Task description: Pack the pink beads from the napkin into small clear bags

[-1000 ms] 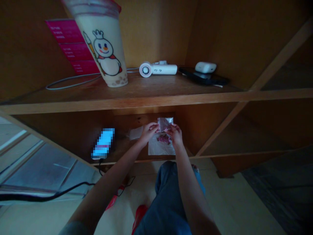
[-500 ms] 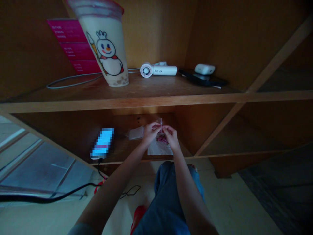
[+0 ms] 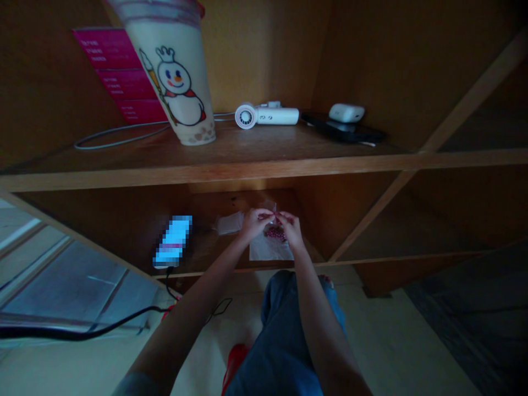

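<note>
Both my hands meet over the lower shelf, their fingertips pinched close together at a small clear plastic bag [image 3: 270,205]. My left hand [image 3: 256,221] grips it from the left, and my right hand [image 3: 289,225] is pinched at its right side. Something small and pinkish shows between the fingertips, too small to make out. Just below lies a heap of dark pink beads [image 3: 275,233] on a white sheet [image 3: 268,251]. Left of my left hand rests a translucent packet [image 3: 230,224].
A lit phone [image 3: 173,242] with a black cable leans at the lower shelf's left. On the upper shelf [image 3: 256,148] stand a drink cup [image 3: 181,82], a pink card [image 3: 124,80], a white handheld fan [image 3: 268,116] and a white case [image 3: 346,113] on a black object.
Both hands have shifted very slightly, still pinched together. The pinkish thing between the fingertips shows more clearly. The camera view has moved a little.
</note>
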`<state>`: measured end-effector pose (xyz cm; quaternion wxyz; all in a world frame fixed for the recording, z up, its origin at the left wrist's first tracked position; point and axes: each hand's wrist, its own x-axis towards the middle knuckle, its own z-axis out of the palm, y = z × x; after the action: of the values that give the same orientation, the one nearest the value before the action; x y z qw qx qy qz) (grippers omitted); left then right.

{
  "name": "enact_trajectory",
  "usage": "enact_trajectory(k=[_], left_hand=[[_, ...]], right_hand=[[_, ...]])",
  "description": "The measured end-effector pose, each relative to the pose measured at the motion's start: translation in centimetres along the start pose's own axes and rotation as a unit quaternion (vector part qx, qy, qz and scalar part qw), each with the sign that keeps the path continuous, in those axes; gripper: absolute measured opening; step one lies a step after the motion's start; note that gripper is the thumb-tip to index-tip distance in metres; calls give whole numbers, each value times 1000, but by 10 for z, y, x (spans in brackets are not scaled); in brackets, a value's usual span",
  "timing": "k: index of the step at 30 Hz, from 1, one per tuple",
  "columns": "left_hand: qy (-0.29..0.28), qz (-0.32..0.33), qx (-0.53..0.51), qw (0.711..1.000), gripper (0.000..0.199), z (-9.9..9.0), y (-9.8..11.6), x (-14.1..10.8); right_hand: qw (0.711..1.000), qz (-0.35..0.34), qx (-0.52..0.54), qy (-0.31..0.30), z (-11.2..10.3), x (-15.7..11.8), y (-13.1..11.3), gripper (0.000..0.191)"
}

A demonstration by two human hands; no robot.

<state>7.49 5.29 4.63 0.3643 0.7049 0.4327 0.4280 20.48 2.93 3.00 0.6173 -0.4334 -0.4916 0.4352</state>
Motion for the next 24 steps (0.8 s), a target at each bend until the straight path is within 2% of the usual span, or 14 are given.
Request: enact_trajectory(k=[5,11,17,20,24], left_hand=[[13,-12,38,999,13,0,2,-1],[1,-5,28,1000,15,-2,2,-1],[6,-55,-107,993,15,0,5,-2],[20,-72,-140,987,16,2,5,-2],[16,-58,-76,995,17,4,4,-2]], right_hand=[[1000,-4,-21,-15,0,-1,1,20],[997,-22,-65,-26,2,-3,-2,25],[994,-51,-89,-31,3,-2,-2,29],[988,-79,-129,-44,2,-2,1,27],[972,-100,-212,-32,2,-3,1,27]])
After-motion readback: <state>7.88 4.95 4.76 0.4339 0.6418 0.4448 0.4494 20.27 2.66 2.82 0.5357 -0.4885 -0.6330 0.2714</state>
